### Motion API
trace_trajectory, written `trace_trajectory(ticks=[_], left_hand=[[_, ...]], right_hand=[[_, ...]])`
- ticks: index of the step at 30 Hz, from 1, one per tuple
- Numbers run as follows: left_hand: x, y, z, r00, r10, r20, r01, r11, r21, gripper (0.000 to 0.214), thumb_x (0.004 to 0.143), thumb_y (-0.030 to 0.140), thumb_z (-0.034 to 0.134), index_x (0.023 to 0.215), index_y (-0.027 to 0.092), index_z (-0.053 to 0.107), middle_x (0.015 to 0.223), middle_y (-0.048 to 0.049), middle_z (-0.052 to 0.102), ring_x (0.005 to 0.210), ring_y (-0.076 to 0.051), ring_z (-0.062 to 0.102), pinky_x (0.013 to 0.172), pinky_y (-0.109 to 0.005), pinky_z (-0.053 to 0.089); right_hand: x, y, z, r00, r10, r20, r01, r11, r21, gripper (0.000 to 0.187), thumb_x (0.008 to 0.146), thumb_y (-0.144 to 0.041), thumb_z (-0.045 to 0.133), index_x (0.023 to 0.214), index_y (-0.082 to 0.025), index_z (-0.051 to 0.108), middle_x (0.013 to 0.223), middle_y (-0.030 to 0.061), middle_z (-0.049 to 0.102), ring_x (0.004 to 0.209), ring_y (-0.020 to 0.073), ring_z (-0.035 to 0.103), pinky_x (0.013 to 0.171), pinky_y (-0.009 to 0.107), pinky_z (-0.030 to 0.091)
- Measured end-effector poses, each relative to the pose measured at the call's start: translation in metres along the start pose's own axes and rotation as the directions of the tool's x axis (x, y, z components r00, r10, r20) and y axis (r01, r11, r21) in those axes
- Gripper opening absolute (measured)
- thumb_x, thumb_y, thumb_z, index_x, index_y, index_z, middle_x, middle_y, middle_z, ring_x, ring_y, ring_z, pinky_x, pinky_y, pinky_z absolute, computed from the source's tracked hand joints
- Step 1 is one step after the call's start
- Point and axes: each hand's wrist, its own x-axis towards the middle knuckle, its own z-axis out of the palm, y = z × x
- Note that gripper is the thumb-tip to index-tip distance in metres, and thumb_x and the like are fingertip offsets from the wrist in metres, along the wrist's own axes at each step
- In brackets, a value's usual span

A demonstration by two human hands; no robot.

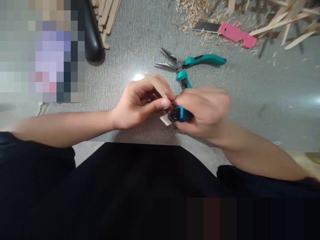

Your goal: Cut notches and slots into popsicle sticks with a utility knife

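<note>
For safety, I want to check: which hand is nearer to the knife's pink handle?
Right. The right hand, gripping a blue tool, is below the pink handle in the picture, slightly to its left; the left hand is also below, but much farther left.

A grey, finely streaked, flat-topped counter (270,103) spreads across the view, its near edge towards six o'clock. Pale grey floor (86,152) shows below that edge at eight and four o'clock. A white light reflection (138,77) gleams at eleven o'clock.
</note>
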Motion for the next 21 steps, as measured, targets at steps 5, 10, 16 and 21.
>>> trace_trajectory(ticks=[5,10,16,21], left_hand=[[-0.004,0.000,0.001,0.998,-0.031,-0.046,0.031,0.999,0.006,0.045,0.098,0.065,0.087,0.096,0.021,0.074,0.099,-0.0035,0.084,0.085,-0.013,0.080,0.073,-0.025,0.069],[-0.005,0.002,-0.002,0.997,-0.076,0.024,0.076,0.997,0.022,0.046,0.101,0.067,0.082,0.094,0.023,0.070,0.081,0.0013,0.082,0.068,-0.011,0.078,0.058,-0.021,0.064],[-0.005,0.008,-0.001,1.000,0.006,0.025,-0.007,0.998,0.062,0.039,0.103,0.060,0.083,0.091,0.023,0.077,0.077,0.0016,0.081,0.068,-0.010,0.077,0.061,-0.022,0.065],[-0.005,0.006,-0.002,0.997,0.039,0.072,-0.043,0.997,0.067,0.037,0.103,0.058,0.084,0.089,0.025,0.078,0.075,0.0014,0.079,0.068,-0.011,0.077,0.062,-0.024,0.066]], right_hand=[[-0.001,0.004,-0.007,0.999,-0.046,-0.014,0.046,0.999,-0.008,0.032,0.114,-0.048,0.062,0.090,-0.026,0.063,0.071,-0.0012,0.064,0.060,0.0164,0.056,0.060,0.036,0.039],[-0.004,0.022,-0.020,1.000,0.007,-0.011,-0.008,0.999,-0.049,0.056,0.116,-0.075,0.055,0.092,-0.024,0.063,0.070,-0.0019,0.063,0.060,0.0147,0.057,0.058,0.034,0.036],[-0.004,0.026,-0.024,0.994,0.049,0.099,-0.040,0.995,-0.094,0.072,0.116,-0.084,0.039,0.082,-0.025,0.059,0.063,-0.0012,0.057,0.056,0.0154,0.056,0.055,0.035,0.034],[-0.003,0.021,-0.027,0.969,0.107,0.224,-0.088,0.992,-0.095,0.081,0.116,-0.087,0.024,0.077,-0.025,0.060,0.061,0.0000,0.054,0.053,0.0160,0.052,0.054,0.036,0.032]])
